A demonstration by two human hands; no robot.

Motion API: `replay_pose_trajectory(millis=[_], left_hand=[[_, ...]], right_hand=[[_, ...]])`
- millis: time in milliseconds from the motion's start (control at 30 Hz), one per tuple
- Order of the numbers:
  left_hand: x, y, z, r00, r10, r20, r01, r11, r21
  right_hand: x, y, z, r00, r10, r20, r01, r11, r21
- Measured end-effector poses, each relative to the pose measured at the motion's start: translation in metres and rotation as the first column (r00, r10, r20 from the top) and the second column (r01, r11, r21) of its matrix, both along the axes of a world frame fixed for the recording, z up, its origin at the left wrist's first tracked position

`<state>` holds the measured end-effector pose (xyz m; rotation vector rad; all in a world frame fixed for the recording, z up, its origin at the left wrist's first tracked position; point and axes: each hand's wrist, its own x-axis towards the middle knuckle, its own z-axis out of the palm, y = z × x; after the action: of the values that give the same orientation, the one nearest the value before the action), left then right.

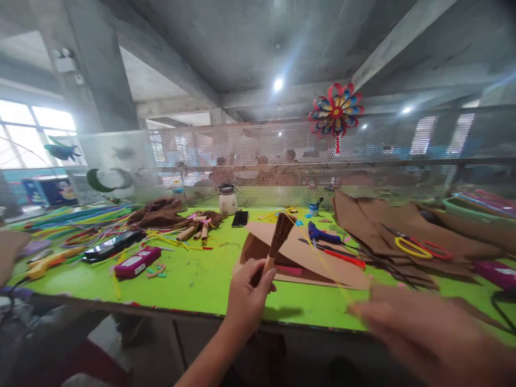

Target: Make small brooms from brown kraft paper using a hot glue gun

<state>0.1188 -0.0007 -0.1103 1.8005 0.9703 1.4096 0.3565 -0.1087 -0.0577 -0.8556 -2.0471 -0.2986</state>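
My left hand (250, 290) is closed round the tan handle of a small brush-shaped bundle of brown paper strips (282, 232). The bundle stands nearly upright, its fringed end on top and tilted to the right. Off to the right, my right hand (427, 328) is smeared by motion. A thin yellow strip (322, 260) runs down from near the fringe to its pinched fingertips. Behind the bundle lies a folded sheet of brown paper (314, 252). On and beside it are a blue glue gun (323, 234) and a red-handled tool (344, 258).
Dark brown paper sheets (363, 231) lie at the right, with yellow- and red-handled scissors (419, 248) on top. A purple box (137, 262), a phone (240, 219), a jar (228, 200), more paper bundles (199, 228) and coloured strips (92, 217) cover the left and back. A mesh screen (258, 145) stands behind.
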Motion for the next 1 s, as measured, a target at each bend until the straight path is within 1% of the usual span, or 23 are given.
replay_pose_trajectory(millis=[33, 100, 133, 167, 200, 267, 300, 367, 433, 533, 667, 767, 867, 1000], left_hand=[[0.002, -0.001, -0.002, 1.0, 0.024, 0.014, -0.024, 0.999, 0.039], [0.006, -0.005, -0.006, 0.999, 0.032, 0.038, -0.035, 0.997, 0.066], [0.008, -0.007, -0.007, 0.998, 0.026, 0.049, -0.029, 0.998, 0.062], [0.01, -0.009, -0.007, 0.998, 0.017, 0.056, -0.02, 0.998, 0.053], [0.012, -0.01, -0.008, 0.998, 0.009, 0.058, -0.012, 0.999, 0.043], [0.015, -0.013, -0.008, 0.999, 0.002, 0.051, -0.004, 1.0, 0.029], [0.016, -0.014, -0.009, 0.999, 0.004, 0.047, -0.006, 1.0, 0.027], [0.019, -0.015, -0.009, 0.999, 0.016, 0.04, -0.017, 0.999, 0.034], [0.021, -0.017, -0.01, 0.999, 0.026, 0.034, -0.028, 0.999, 0.041], [0.023, -0.02, -0.009, 0.999, 0.026, 0.036, -0.027, 0.999, 0.036], [0.025, -0.023, -0.007, 0.999, 0.028, 0.044, -0.028, 1.0, 0.01], [0.025, -0.025, -0.008, 0.998, 0.03, 0.054, -0.03, 1.0, -0.008], [0.025, -0.026, -0.009, 0.997, 0.015, 0.08, -0.013, 1.0, -0.015], [0.026, -0.027, -0.01, 0.996, 0.003, 0.094, -0.001, 1.0, -0.024]], right_hand=[[-0.008, -0.002, -0.006, 0.984, 0.07, 0.161, -0.065, 0.997, -0.041], [-0.019, -0.005, -0.012, 0.906, 0.166, 0.389, -0.127, 0.984, -0.125], [-0.021, -0.006, -0.012, 0.895, 0.163, 0.415, -0.112, 0.983, -0.144], [-0.021, -0.006, -0.008, 0.909, 0.136, 0.394, -0.084, 0.986, -0.147], [-0.02, -0.005, -0.004, 0.939, 0.089, 0.331, -0.045, 0.989, -0.139], [-0.016, -0.001, 0.01, 0.992, -0.026, 0.124, 0.042, 0.991, -0.128], [-0.015, 0.003, 0.017, 0.998, -0.068, 0.013, 0.069, 0.989, -0.127], [-0.017, 0.013, 0.028, 0.982, -0.101, -0.162, 0.079, 0.987, -0.14], [-0.025, 0.027, 0.032, 0.962, -0.091, -0.257, 0.05, 0.986, -0.162], [-0.042, 0.049, 0.025, 0.951, -0.08, -0.299, 0.014, 0.976, -0.218], [-0.056, 0.066, 0.004, 0.939, -0.126, -0.321, 0.05, 0.971, -0.234], [-0.058, 0.071, -0.008, 0.89, -0.134, -0.436, 0.037, 0.974, -0.225], [-0.057, 0.074, -0.014, 0.848, -0.116, -0.516, 0.007, 0.978, -0.209], [-0.057, 0.077, -0.015, 0.882, -0.094, -0.462, 0.016, 0.985, -0.172]])
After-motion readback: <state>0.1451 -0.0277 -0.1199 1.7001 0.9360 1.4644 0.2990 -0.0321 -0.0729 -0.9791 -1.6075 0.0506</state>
